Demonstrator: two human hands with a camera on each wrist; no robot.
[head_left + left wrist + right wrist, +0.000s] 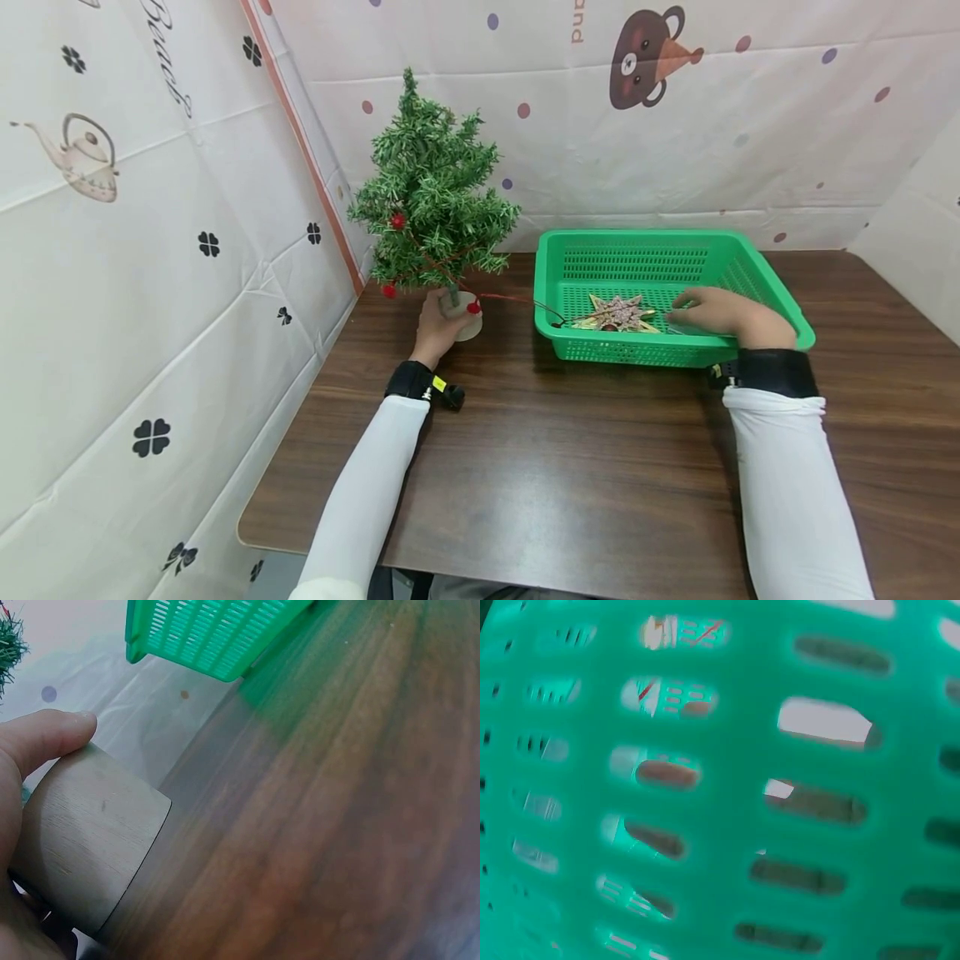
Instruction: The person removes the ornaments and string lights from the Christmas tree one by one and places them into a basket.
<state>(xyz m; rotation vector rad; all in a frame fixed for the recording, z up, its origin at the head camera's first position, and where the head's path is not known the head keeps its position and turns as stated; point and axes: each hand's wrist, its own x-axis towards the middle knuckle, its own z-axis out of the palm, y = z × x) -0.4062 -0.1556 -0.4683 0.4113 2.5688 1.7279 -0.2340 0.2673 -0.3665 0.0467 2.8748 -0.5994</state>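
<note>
My left hand (438,327) grips the pale round wooden base (94,832) of a small artificial Christmas tree (442,175), thumb against the base's side in the left wrist view. A red cord (506,297) with small red balls winds over the lower branches and trails into a green plastic basket (626,353). Inside lies a pointed star ornament (617,314). My right hand (720,312) reaches over the basket's front rim, fingers loosely bent just right of the star. Beneath it shows something clear (684,330), partly hidden. In the right wrist view, basket slats cover most of the hand.
Both the tree and the basket stand at the back of a brown wooden table (577,467). Printed cloth walls (435,37) rise close behind them and on the left. The basket's raised rim surrounds my right hand.
</note>
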